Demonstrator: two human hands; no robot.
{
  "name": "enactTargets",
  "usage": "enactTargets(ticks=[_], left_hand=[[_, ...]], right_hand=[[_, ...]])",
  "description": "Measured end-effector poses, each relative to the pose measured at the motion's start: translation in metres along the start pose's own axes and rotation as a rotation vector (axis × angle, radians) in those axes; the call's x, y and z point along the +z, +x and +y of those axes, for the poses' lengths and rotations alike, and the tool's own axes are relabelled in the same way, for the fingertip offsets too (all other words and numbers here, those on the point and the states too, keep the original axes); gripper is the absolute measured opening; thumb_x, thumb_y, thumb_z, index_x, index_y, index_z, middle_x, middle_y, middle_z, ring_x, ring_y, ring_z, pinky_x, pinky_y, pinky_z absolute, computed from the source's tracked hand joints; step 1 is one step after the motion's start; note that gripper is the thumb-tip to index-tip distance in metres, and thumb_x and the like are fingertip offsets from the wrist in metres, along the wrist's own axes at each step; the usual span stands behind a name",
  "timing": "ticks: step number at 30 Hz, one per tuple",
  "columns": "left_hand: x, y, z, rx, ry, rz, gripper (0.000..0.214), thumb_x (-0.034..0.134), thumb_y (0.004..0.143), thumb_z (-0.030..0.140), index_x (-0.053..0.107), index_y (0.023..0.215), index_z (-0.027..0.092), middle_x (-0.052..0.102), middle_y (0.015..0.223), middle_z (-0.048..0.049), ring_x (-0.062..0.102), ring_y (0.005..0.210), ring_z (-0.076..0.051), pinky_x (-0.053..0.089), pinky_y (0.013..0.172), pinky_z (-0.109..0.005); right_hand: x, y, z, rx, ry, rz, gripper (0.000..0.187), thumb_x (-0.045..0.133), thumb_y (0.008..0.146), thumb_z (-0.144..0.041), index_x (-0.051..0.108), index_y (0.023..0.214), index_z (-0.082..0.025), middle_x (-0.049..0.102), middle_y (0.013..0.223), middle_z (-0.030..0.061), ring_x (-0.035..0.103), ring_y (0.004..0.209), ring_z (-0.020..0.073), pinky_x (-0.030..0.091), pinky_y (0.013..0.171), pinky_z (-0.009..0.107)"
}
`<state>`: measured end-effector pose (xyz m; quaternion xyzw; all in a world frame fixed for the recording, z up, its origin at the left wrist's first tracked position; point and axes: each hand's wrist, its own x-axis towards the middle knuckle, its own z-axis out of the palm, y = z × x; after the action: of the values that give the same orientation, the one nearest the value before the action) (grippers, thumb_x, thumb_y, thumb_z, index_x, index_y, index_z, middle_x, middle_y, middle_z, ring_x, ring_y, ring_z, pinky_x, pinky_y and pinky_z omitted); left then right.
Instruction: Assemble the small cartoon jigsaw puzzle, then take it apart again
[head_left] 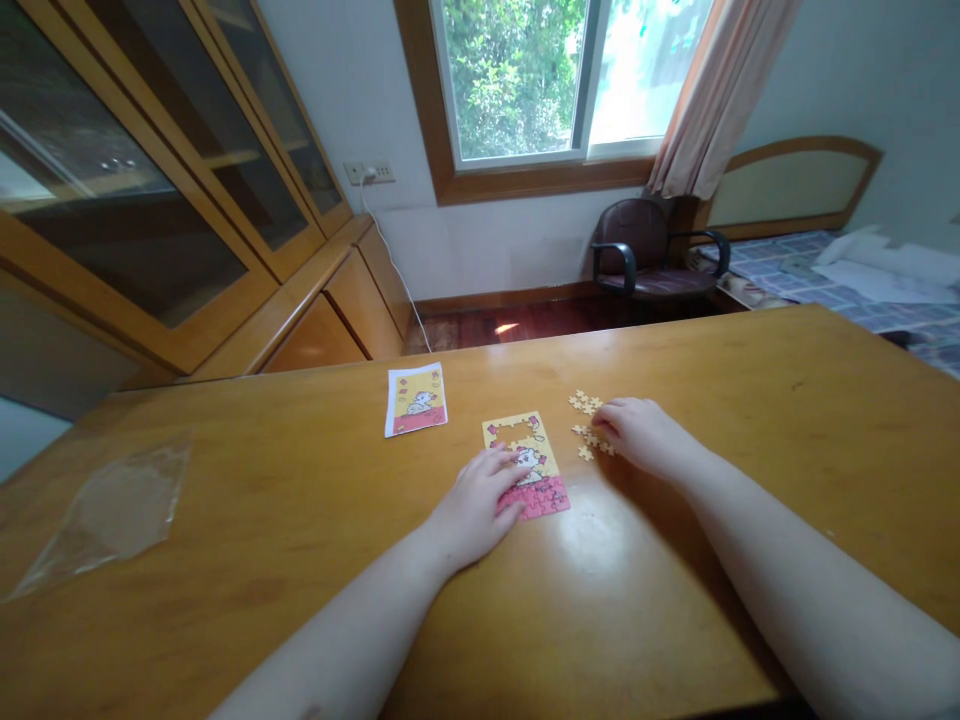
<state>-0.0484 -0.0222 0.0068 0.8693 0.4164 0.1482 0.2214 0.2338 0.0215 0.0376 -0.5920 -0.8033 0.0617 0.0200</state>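
A small jigsaw puzzle (pixel 534 470), yellow above and red below with a white animal, lies on the wooden table (pixel 300 520). My left hand (pixel 478 505) rests flat on its left edge with the fingers stretched out. Several loose pale pieces (pixel 584 404) lie just right of the puzzle. My right hand (pixel 641 434) sits on those pieces with its fingers curled down onto one; whether it grips it is hidden. A picture card (pixel 416 399) with the same image lies to the left of the puzzle.
A clear plastic bag (pixel 112 510) lies on the table's left side. Wooden cabinets with glass doors (pixel 150 190) line the left wall. A dark office chair (pixel 645 250) stands under the window, and a bed with papers (pixel 862 280) is at the right.
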Motion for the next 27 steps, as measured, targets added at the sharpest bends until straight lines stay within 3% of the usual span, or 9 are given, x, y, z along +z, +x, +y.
enactTargets(ticks=[4,7,13,20,27], left_hand=[[-0.001,-0.001,0.003,-0.182,0.049,-0.036,0.065,0.060,0.081,0.038,0.039,0.141,0.022,0.032,0.150,-0.0135,0.027,0.138,-0.035,0.025,0.111,-0.057],[-0.001,-0.001,0.005,-0.240,0.078,-0.070,0.083,0.065,0.074,0.051,0.032,0.144,0.021,0.023,0.153,-0.0169,0.019,0.140,-0.039,0.020,0.110,-0.061],[0.004,-0.001,0.000,-0.214,0.100,-0.051,0.082,0.060,0.078,0.054,0.028,0.145,0.021,0.023,0.153,-0.0172,0.017,0.141,-0.037,0.017,0.112,-0.059],[0.001,0.000,0.002,-0.260,0.106,-0.100,0.079,0.057,0.080,0.050,0.027,0.146,0.020,0.019,0.155,-0.0156,0.016,0.142,-0.033,0.013,0.114,-0.055],[0.000,0.001,0.003,-0.261,0.115,-0.107,0.077,0.056,0.081,0.049,0.025,0.147,0.022,0.018,0.156,-0.0126,0.014,0.143,-0.031,0.011,0.116,-0.052]], right_hand=[[0.005,0.001,-0.003,-0.021,-0.008,0.009,0.027,0.045,0.091,-0.028,0.070,0.090,-0.019,0.069,0.092,0.0080,0.062,0.084,0.0197,0.040,0.075,0.028],[0.010,0.003,-0.005,-0.031,0.010,0.044,0.029,0.045,0.091,-0.034,0.070,0.090,-0.019,0.069,0.091,0.0073,0.062,0.083,0.0196,0.040,0.076,0.028],[0.016,0.007,-0.005,-0.042,0.079,0.058,0.028,0.049,0.089,-0.038,0.071,0.088,-0.020,0.068,0.090,0.0058,0.061,0.082,0.0180,0.042,0.077,0.026],[0.009,0.006,0.009,0.028,0.067,0.052,0.029,0.044,0.091,-0.031,0.070,0.089,-0.019,0.068,0.091,0.0072,0.062,0.083,0.0178,0.041,0.075,0.025],[0.001,0.001,0.018,0.095,0.047,-0.063,0.020,0.052,0.083,-0.026,0.071,0.080,-0.022,0.069,0.088,0.0054,0.061,0.077,0.0176,0.039,0.066,0.024]])
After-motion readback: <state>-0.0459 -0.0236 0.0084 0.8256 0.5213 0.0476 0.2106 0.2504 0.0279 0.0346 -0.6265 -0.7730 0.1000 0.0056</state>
